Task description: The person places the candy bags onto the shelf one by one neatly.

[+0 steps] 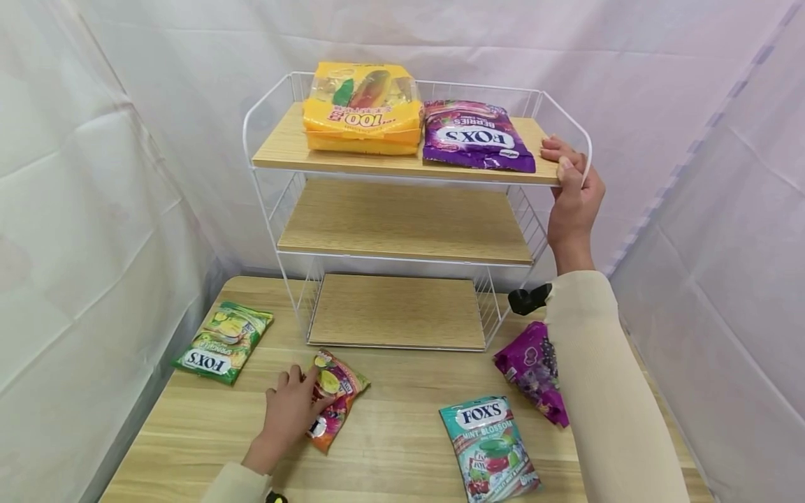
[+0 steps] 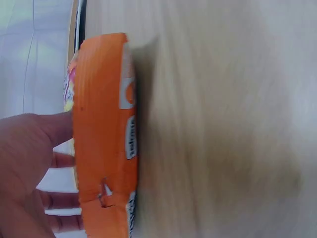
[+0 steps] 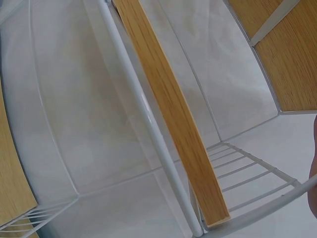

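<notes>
My left hand (image 1: 291,412) rests on an orange and red candy bag (image 1: 342,385), its thumb and fingers spread over the near left part. In the left wrist view, the thumb and fingers reach behind the orange end of the bag (image 2: 104,134), which lies on the table. My right hand (image 1: 574,192) grips the upper right corner of a white wire rack (image 1: 588,140) with wooden shelves, fingers over the top shelf. On that shelf sit a yellow candy bag (image 1: 365,126) and a purple Fox's Berries bag (image 1: 476,133).
A green Fox's bag (image 1: 220,342) lies at the table's left. A teal Fox's Mint Blossom bag (image 1: 487,443) and a purple bag (image 1: 531,374), partly behind my right sleeve, lie at the right. White curtains (image 1: 75,209) surround the wooden table (image 1: 390,419).
</notes>
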`<act>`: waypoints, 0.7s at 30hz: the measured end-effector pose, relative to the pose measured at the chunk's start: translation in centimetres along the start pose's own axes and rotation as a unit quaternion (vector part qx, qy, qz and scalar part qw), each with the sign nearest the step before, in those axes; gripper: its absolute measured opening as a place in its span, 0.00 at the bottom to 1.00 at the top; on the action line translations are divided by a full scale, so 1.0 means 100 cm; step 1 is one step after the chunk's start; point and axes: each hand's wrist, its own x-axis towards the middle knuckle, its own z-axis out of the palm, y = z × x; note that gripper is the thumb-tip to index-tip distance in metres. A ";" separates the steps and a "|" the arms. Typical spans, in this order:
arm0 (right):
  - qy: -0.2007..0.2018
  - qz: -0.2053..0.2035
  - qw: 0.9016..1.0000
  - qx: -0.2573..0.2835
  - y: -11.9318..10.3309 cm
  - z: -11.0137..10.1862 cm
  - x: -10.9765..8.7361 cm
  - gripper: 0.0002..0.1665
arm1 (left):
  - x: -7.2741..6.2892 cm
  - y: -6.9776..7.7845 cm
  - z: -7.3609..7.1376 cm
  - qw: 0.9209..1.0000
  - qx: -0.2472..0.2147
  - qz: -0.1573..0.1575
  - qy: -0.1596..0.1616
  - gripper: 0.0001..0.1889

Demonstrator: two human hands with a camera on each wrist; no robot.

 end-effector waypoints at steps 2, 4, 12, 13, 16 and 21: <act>0.000 0.000 1.000 0.001 0.000 0.000 0.000 0.19 | -0.002 0.003 0.002 1.000 0.001 -0.009 0.008 0.32; 0.000 0.000 1.000 0.001 0.000 0.000 0.000 0.19 | -0.004 0.006 0.003 1.000 0.003 -0.013 0.018 0.33; -0.003 0.002 1.000 0.002 0.000 0.001 0.000 0.19 | -0.006 0.011 0.008 0.998 -0.007 -0.053 0.027 0.38; -0.003 0.003 1.000 0.003 0.000 0.001 0.000 0.19 | -0.006 0.012 0.008 0.998 -0.006 -0.058 0.025 0.39; -0.001 0.004 1.000 0.002 0.001 0.000 0.000 0.19 | -0.007 0.014 0.008 0.997 -0.009 -0.067 0.030 0.39; -0.001 0.005 1.000 0.009 0.002 0.000 0.001 0.19 | -0.009 0.019 0.010 0.995 -0.028 -0.080 0.044 0.39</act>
